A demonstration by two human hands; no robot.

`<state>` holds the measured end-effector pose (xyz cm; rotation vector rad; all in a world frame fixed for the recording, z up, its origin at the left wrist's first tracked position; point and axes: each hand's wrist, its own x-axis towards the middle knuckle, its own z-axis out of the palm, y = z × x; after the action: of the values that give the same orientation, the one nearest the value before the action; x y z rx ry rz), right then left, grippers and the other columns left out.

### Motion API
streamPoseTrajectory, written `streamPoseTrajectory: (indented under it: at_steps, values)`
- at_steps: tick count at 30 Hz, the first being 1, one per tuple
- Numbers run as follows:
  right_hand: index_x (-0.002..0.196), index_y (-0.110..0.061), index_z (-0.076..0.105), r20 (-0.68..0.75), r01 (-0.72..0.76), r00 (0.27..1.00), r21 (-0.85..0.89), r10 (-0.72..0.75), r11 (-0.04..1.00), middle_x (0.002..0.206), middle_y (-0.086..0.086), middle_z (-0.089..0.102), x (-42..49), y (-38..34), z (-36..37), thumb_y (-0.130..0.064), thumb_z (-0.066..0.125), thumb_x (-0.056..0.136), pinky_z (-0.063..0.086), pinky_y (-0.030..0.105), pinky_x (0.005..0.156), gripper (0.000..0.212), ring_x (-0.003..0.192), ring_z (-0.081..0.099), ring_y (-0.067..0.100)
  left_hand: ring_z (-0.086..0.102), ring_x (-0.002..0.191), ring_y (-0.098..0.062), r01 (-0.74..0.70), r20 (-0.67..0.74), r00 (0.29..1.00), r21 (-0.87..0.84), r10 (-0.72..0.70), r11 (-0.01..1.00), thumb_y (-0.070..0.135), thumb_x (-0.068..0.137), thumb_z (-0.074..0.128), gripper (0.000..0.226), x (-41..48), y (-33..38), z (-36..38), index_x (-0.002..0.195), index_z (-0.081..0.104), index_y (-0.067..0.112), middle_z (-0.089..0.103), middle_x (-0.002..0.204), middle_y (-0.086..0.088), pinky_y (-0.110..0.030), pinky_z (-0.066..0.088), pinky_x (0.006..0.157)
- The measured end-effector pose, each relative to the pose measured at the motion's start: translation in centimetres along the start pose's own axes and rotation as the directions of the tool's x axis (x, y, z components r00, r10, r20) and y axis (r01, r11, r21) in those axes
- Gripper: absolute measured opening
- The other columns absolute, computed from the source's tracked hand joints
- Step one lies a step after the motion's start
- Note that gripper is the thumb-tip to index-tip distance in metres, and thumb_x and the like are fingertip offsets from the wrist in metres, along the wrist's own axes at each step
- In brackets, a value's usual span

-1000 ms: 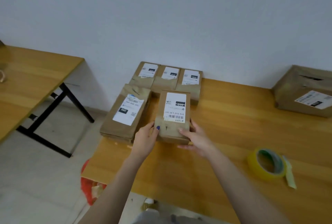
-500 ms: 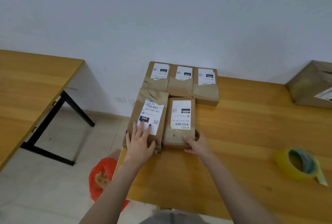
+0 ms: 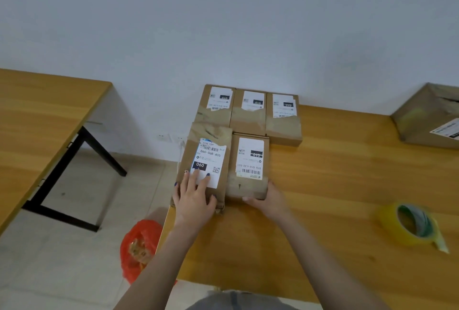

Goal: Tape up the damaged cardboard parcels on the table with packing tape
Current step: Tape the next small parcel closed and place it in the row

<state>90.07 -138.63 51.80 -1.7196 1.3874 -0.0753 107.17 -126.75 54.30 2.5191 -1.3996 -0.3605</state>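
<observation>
**Current state.** Five small parcels lie in a block at the far left corner of the bench (image 3: 335,185): a rear row of three (image 3: 249,120) against the wall and two in front. The left hand (image 3: 195,200) lies flat on top of the 060 parcel (image 3: 211,135), fingers straight and spread, holding nothing. The right hand (image 3: 269,200) brackets the near right corner of the 010 parcel (image 3: 249,188), with fingers along the near end face and the thumb up the right side. Whether it grips or only pushes cannot be determined. The tape roll (image 3: 407,222) lies on the bench well apart from both hands, to the right, with a loose tail end. A large parcel (image 3: 422,120) sits at the far right.

**Judged step.** The parcels are probably being aligned side by side, and no tape is in hand.

**Hazards.**
- The 060 parcel sits at the left edge of the bench and appears to overhang it. Sideways pressure from either hand may tip it to the floor, near the red bag (image 3: 139,247).
- The far end of the 060 parcel shows torn, wrinkled covering. Sliding it against the rear row may widen the tear.
- Pushing the front pair further may skew the rear row.
- The loose tape tail may fold onto itself or stick to the bench.
- The large parcel shows an open slit and may be overlooked.
</observation>
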Motion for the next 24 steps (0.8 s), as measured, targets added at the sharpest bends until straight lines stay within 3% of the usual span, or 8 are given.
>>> streamPoseTrajectory:
  at_steps: [4,7,10,16,24]
  values:
    - [0.145,-0.013,0.028,0.045,-0.024,0.999,0.049,0.021,0.999,0.139,0.005,0.05,-0.2,-1.2,-1.8,-0.045,0.076,0.077,0.045,0.044,0.101,0.089,0.123,0.051,0.025,0.018,0.142,-0.022,0.035,-0.017,0.999,-0.009,-0.035,0.999,0.032,0.092,0.048,0.045,1.1,1.5,-1.9,0.136,0.045,0.023,0.029,0.151,-0.002,-0.043,0.011,0.115]
    - [0.152,-0.009,0.018,0.002,0.008,1.0,0.027,-0.008,1.0,0.155,0.005,0.031,-1.1,-3.0,-4.3,-0.046,0.062,0.089,0.032,0.041,0.113,0.086,0.14,0.033,0.027,0.02,0.142,-0.022,-0.029,0.002,1.0,-0.034,0.029,0.999,0.03,0.092,0.049,0.044,2.6,3.7,-2.9,0.136,0.046,0.023,0.028,0.152,-0.004,-0.043,0.014,0.114]
    - [0.152,-0.006,0.02,-0.054,0.029,0.998,-0.014,-0.03,0.999,0.16,0.008,0.017,-2.3,-4.4,-7.9,-0.048,0.048,0.097,0.022,0.037,0.114,0.075,0.146,0.02,0.025,0.019,0.143,-0.027,-0.148,0.047,0.987,-0.071,0.152,0.986,0.026,0.093,0.05,0.048,4.9,6.9,-4.2,0.139,0.042,0.02,0.023,0.154,-0.009,-0.047,0.016,0.114]
    - [0.146,-0.008,0.034,-0.332,0.075,0.942,0.08,-0.044,0.994,0.149,0.009,0.04,-3.6,-4.7,-16.0,-0.038,0.042,0.101,0.033,0.032,0.105,0.054,0.134,0.04,0.024,0.021,0.142,-0.028,-0.342,0.041,0.938,-0.062,0.345,0.938,0.025,0.093,0.048,0.05,7.7,16.2,-6.8,0.142,0.039,0.015,0.024,0.155,-0.012,-0.044,0.018,0.114]
    - [0.131,-0.006,0.052,-0.509,0.22,0.846,0.065,-0.157,0.973,0.132,0.007,0.055,-6.3,-2.7,-27.6,-0.033,0.045,0.101,0.037,0.025,0.092,0.041,0.121,0.05,0.02,0.017,0.143,-0.027,-0.479,-0.029,0.878,-0.028,0.478,0.878,0.028,0.095,0.049,0.053,8.3,29.5,-9.6,0.142,0.036,0.01,0.021,0.156,-0.012,-0.04,0.019,0.113]
